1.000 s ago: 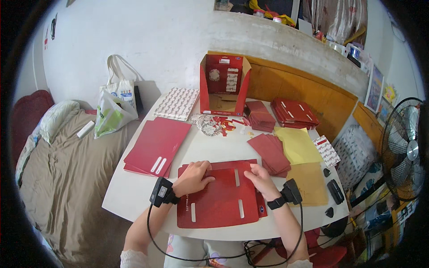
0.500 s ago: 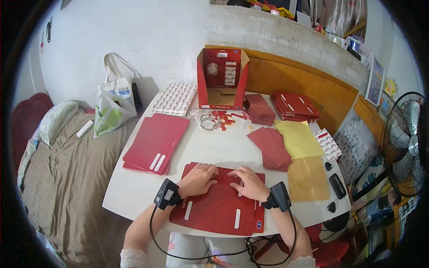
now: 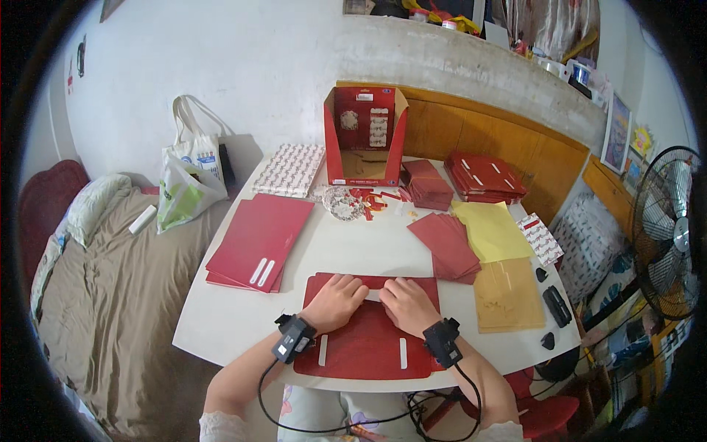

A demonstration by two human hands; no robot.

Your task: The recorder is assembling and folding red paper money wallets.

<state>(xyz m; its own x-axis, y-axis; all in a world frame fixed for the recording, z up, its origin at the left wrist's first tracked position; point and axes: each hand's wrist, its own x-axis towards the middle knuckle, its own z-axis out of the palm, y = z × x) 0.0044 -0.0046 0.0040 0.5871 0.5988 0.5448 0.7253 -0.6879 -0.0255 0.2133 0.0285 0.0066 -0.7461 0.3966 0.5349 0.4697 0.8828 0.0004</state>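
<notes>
Both left hand (image 3: 337, 302) and right hand (image 3: 409, 305) curl against a white-marked red cardboard sheet (image 3: 368, 353), grasp impossible to tell.

The head view looks from above the near side of the table (image 3: 361, 247), facing forward and down across it. The left hand (image 3: 336, 303) and right hand (image 3: 409, 306) show close up in the near middle, with the lap (image 3: 317, 409) at the nearest edge. The wide fisheye reaches the bed (image 3: 140, 295) on the left, the fan (image 3: 677, 234) on the right and the wall (image 3: 250, 59) on the far side, corners dark.
</notes>
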